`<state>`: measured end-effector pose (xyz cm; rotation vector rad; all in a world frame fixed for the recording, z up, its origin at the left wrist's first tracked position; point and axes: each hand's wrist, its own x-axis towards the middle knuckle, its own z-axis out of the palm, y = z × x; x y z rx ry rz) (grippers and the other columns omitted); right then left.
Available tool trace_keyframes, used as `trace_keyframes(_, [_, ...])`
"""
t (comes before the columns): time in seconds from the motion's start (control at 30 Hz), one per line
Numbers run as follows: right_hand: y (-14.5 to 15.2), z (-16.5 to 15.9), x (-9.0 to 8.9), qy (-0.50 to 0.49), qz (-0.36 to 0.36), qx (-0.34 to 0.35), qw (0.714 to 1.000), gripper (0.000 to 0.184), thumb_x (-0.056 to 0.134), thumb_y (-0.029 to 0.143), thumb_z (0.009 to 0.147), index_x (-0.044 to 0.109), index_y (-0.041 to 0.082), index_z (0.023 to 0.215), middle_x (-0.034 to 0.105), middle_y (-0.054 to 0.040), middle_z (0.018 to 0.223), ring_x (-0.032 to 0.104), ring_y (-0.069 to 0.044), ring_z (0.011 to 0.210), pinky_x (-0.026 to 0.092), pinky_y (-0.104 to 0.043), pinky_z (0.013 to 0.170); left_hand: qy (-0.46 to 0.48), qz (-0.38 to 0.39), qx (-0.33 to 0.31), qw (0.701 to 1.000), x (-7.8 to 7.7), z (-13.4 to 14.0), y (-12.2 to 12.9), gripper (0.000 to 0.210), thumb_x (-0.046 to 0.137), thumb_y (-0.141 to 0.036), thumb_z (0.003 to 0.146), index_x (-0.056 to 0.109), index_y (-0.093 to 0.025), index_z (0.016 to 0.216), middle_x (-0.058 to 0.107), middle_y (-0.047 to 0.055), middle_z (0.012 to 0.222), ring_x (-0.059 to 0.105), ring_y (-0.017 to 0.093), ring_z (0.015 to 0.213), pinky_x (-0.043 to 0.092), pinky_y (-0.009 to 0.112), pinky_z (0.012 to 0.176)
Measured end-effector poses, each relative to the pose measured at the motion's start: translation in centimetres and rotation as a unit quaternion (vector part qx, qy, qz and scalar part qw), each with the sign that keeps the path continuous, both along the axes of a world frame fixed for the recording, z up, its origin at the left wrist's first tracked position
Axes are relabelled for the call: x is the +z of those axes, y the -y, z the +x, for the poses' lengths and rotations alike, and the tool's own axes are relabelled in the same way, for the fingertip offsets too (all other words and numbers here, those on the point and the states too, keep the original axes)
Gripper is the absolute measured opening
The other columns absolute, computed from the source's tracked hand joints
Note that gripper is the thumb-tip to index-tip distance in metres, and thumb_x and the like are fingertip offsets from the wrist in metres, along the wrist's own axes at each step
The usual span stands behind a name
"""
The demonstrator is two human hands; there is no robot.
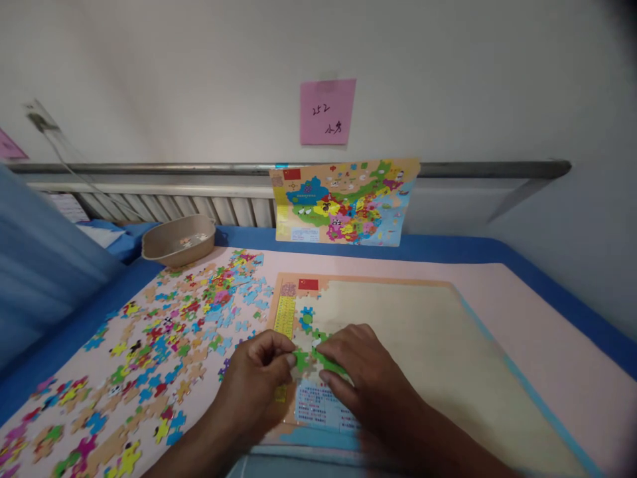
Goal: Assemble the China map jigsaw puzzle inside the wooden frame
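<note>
My left hand [259, 372] is closed in a pinch, with a green puzzle piece [302, 360] at its thumb and fingertips. To its right, my right hand [363, 365] bends its fingers and thumb round a few green puzzle pieces [331, 364], partly hidden below them. Both hands are over the left part of a jigsaw board [413, 332]. Along that side, the orange border, red flag [308, 285] and yellow text panel [285, 315] are fitted. A blue-and-green cluster [307, 318] lies above my hands, and a light blue text block [311, 401] below.
Loose colourful puzzle pieces [169, 325] spread over the pink surface at left. A beige basin [179, 242] with a few pieces stands behind them. A picture map [343, 202] leans against the wall rail [472, 170]. A blue curtain [44, 272] hangs at far left.
</note>
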<state>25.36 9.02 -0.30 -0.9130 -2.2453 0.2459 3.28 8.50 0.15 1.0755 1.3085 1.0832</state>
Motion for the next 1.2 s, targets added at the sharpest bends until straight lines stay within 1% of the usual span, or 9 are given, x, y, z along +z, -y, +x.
trace_keyframes(0.23, [0.3,-0.6,-0.1,0.0,0.006,0.013,1.0,0.007,0.06,0.018,0.105,0.062,0.018,0.112,0.064,-0.0053,0.095,0.052,-0.025,0.088,0.034,-0.039,0.084,0.028,-0.036,-0.036,0.998,-0.3,0.3,0.0,0.017,0.082,-0.03,0.067,0.074,-0.016,0.073,0.066,-0.001,0.061,0.056,0.011,0.055,0.04,0.022,0.056])
trace_keyframes(0.37, [0.2,-0.7,-0.1,-0.005,0.016,0.027,0.999,0.009,0.056,0.023,0.109,0.062,0.019,0.113,0.064,-0.0047,0.095,0.052,-0.024,0.087,0.033,-0.038,0.084,0.035,-0.034,-0.052,0.997,-0.4,0.4,0.0,0.016,0.08,-0.03,0.069,0.075,-0.016,0.072,0.065,-0.001,0.057,0.057,0.012,0.053,0.041,0.023,0.055])
trace_keyframes(0.5, [0.2,-0.7,-0.3,-0.011,0.014,0.04,0.999,0.009,0.055,0.021,0.109,0.063,0.019,0.109,0.064,-0.0038,0.094,0.052,-0.023,0.087,0.032,-0.038,0.085,0.027,-0.04,-0.065,0.997,-0.4,0.4,0.0,0.014,0.079,-0.028,0.069,0.076,-0.016,0.074,0.066,0.0,0.056,0.06,0.013,0.053,0.043,0.024,0.056])
trace_keyframes(0.7, [0.1,-0.4,-0.2,0.005,0.0,0.02,1.0,0.007,0.059,0.023,0.108,0.064,0.019,0.106,0.065,-0.0045,0.094,0.053,-0.024,0.087,0.031,-0.039,0.085,0.003,-0.029,-0.038,0.999,0.0,0.2,0.0,0.017,0.074,-0.031,0.069,0.075,-0.017,0.078,0.066,-0.001,0.064,0.057,0.012,0.056,0.042,0.024,0.057])
trace_keyframes(0.87, [-0.5,0.5,-0.3,0.028,0.001,0.007,1.0,0.008,0.06,0.024,0.106,0.065,0.019,0.104,0.065,-0.005,0.093,0.052,-0.025,0.086,0.031,-0.04,0.084,-0.123,0.047,-0.053,0.99,0.9,-0.7,0.2,0.02,0.066,-0.038,0.081,0.074,-0.02,0.079,0.069,0.001,0.073,0.06,0.016,0.069,0.045,0.027,0.064])
trace_keyframes(0.93, [-1.2,1.3,-0.2,0.035,0.0,-0.011,0.999,0.007,0.06,0.023,0.105,0.066,0.019,0.106,0.066,-0.0052,0.094,0.053,-0.025,0.088,0.03,-0.04,0.084,-0.183,0.086,-0.064,0.977,1.4,-1.1,0.3,0.022,0.062,-0.038,0.086,0.073,-0.021,0.078,0.07,0.001,0.072,0.061,0.017,0.069,0.045,0.027,0.064])
trace_keyframes(1.03, [-2.4,3.1,-0.1,0.053,-0.029,-0.07,0.996,0.01,0.059,0.019,0.103,0.068,0.021,0.107,0.069,-0.0058,0.099,0.056,-0.026,0.093,0.031,-0.041,0.085,-0.259,0.163,-0.071,0.95,1.9,-2.0,0.7,0.022,0.058,-0.034,0.092,0.074,-0.023,0.081,0.072,0.0,0.075,0.064,0.016,0.07,0.046,0.027,0.065])
trace_keyframes(1.1, [-3.1,4.2,-0.1,0.07,-0.052,-0.103,0.991,0.012,0.06,0.017,0.101,0.069,0.021,0.107,0.07,-0.0064,0.102,0.058,-0.027,0.096,0.032,-0.041,0.086,-0.301,0.214,-0.072,0.927,1.7,-2.5,1.1,0.021,0.057,-0.031,0.095,0.075,-0.025,0.086,0.074,-0.001,0.078,0.065,0.015,0.069,0.046,0.026,0.064])
trace_keyframes(1.2, [-3.6,4.8,-0.2,0.096,-0.072,-0.122,0.985,0.01,0.062,0.017,0.1,0.069,0.021,0.105,0.07,-0.0066,0.102,0.059,-0.028,0.097,0.034,-0.042,0.086,-0.352,0.259,-0.089,0.895,0.8,-3.1,1.8,0.021,0.055,-0.027,0.1,0.074,-0.026,0.093,0.074,-0.002,0.081,0.067,0.014,0.068,0.046,0.025,0.063])
